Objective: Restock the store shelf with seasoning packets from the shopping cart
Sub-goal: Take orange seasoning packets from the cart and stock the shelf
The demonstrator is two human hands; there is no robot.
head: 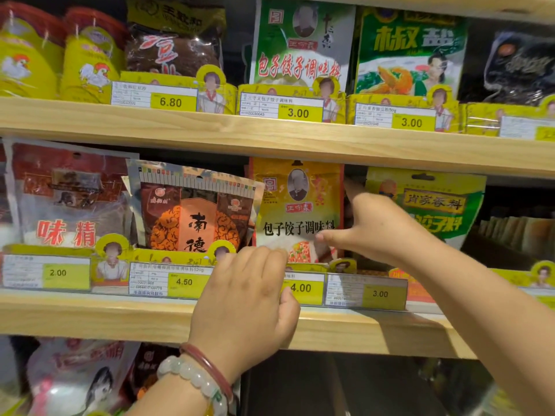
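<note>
A yellow-orange seasoning packet (297, 211) stands upright in a yellow display tray (309, 268) on the middle shelf (120, 313). My right hand (378, 226) reaches in from the right and pinches the packet's right edge, thumb across its front and fingers hidden behind it. My left hand (246, 295) grips the tray's front lip just below the packet, fingers curled over the rim and thumb on the 4.00 price tag (303, 288). The shopping cart is out of view.
A brown-orange packet (195, 211) leans close on the left, and a yellow-green packet (432, 205) stands on the right with a narrow gap between. The upper shelf board (270, 133) hangs just above the packet tops. More packets fill the shelf below (78, 379).
</note>
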